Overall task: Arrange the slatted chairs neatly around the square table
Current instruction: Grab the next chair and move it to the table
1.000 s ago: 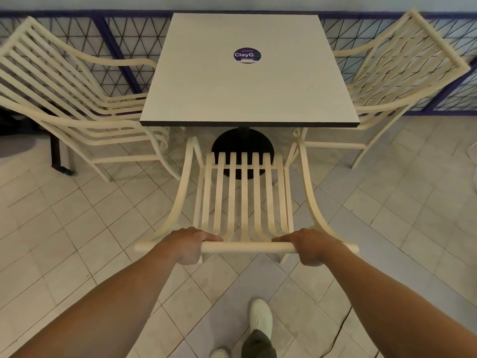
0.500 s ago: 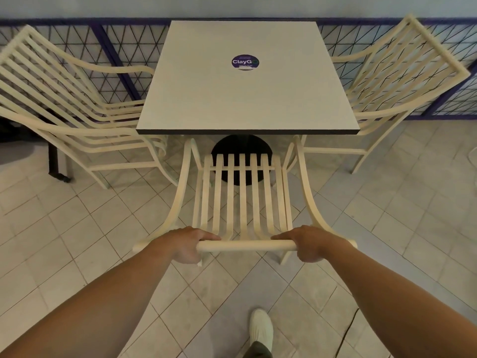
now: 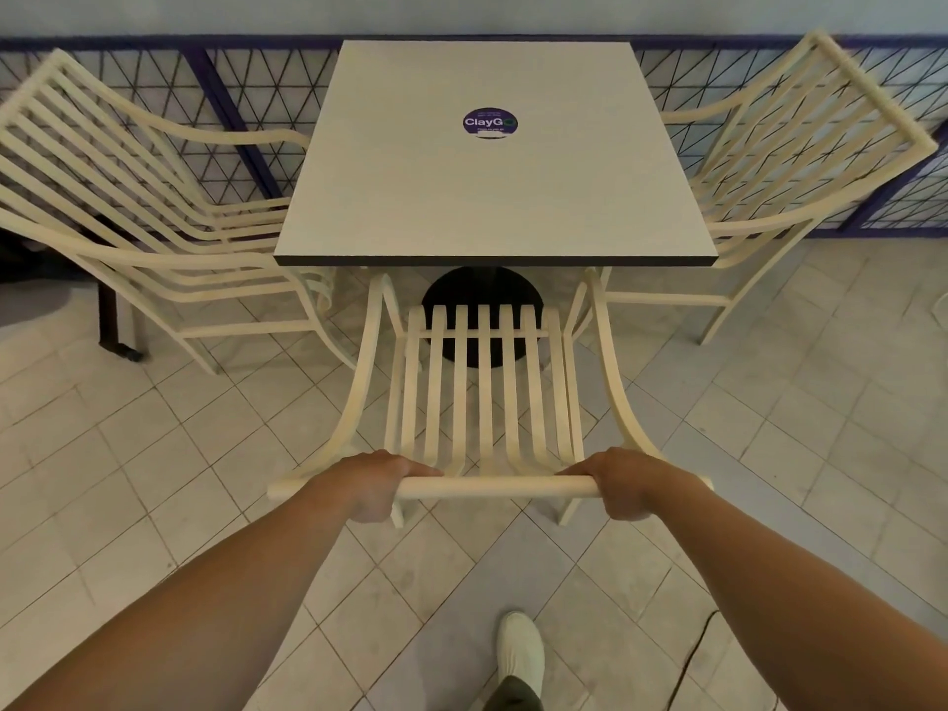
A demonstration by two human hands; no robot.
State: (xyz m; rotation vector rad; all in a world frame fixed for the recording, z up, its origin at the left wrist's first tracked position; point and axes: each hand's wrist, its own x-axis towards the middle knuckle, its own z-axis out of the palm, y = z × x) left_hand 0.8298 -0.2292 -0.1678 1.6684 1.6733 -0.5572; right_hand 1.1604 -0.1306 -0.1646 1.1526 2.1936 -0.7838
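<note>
- Fingers (image 3: 413, 469) curl round the middle chair (image 3: 482, 397)'s top rail (left hand (image 3: 369, 485), right hand (image 3: 627, 482), well apart).
- Chair has slid forward; its arm tips now meet the square table (image 3: 492, 197)'s near edge, seemingly almost tucked in.

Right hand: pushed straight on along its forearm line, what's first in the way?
The chair: the right hand grips its top rail, and just beyond lie the slats. The table edge seems farther; depth is unclear.

Table (image 3: 492, 197) and pedestal base (image 3: 482, 284) stand before the near chair (image 3: 485, 392); tiled floor (image 3: 205, 454) beside it lies open
</note>
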